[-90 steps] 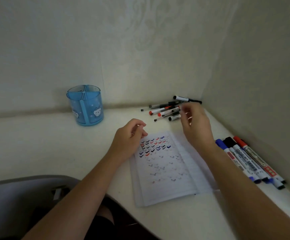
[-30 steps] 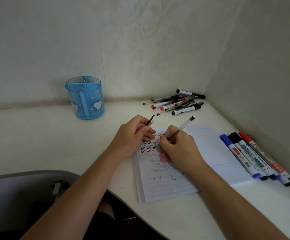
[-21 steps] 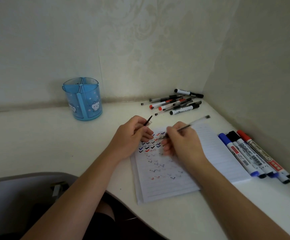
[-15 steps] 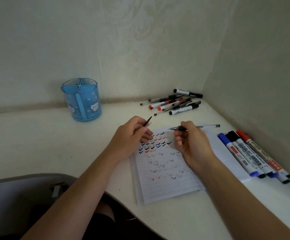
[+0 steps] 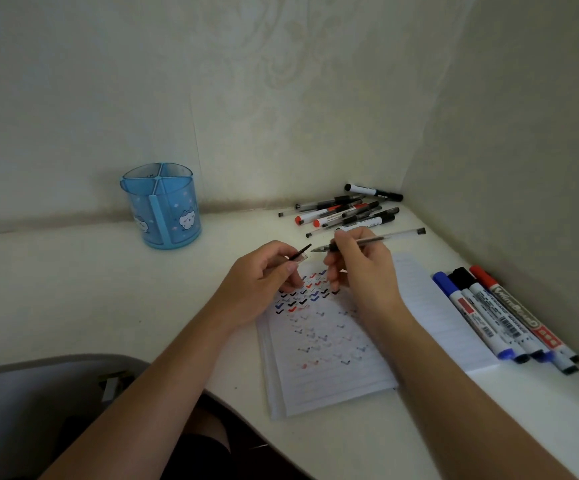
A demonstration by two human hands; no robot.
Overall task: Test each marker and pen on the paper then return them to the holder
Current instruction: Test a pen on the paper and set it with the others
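Observation:
My right hand (image 5: 357, 268) grips a clear black-ink pen (image 5: 385, 239) held level above the notebook (image 5: 319, 358), its bare tip pointing left. My left hand (image 5: 263, 278) pinches the pen's cap (image 5: 300, 253), whose mouth sits a short gap from the tip. The open lined page carries rows of black, blue and red check marks. A blue divided holder (image 5: 161, 206) stands empty at the back left by the wall. A pile of pens (image 5: 346, 211) lies in the back corner.
Several whiteboard markers (image 5: 499, 317) with blue, black and red caps lie side by side right of the notebook, close to the right wall. Walls close the desk at the back and right. A grey chair (image 5: 38, 410) shows at lower left.
My right hand picked a pen from the pile, marked the page, then lifted and turned the pen level. Its tip has moved left toward the cap in my left hand.

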